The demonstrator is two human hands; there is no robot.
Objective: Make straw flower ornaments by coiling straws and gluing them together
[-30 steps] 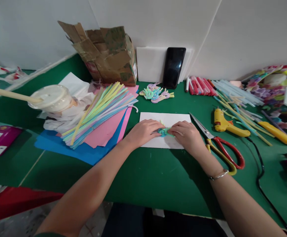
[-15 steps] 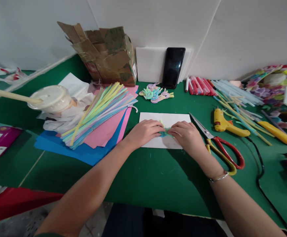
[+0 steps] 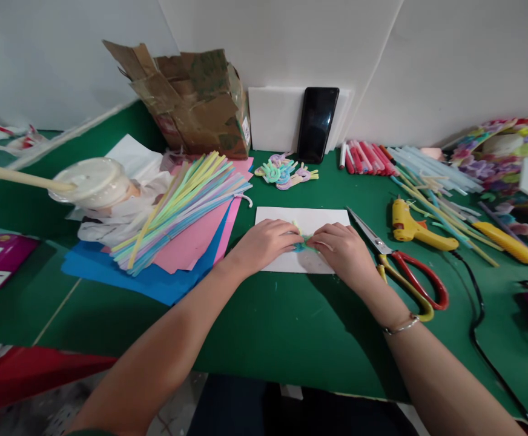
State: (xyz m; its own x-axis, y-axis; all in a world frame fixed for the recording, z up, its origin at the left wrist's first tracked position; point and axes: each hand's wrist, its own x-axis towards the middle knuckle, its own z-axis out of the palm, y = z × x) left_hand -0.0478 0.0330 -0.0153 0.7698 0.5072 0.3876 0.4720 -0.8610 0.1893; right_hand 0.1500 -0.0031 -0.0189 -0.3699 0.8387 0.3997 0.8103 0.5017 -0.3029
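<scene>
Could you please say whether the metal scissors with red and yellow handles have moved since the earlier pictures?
No, the scissors keep the same place beside the yellow plastic glue gun; no shift shows.

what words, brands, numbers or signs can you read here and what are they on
None can be read.
White sticker on the cardboard box: dark marks, too small to read.
Red patch on that box: too blurred to read.
Purple object at far left: pale patches, too blurred to read.
Phone: dark screen, no readable text.
</scene>
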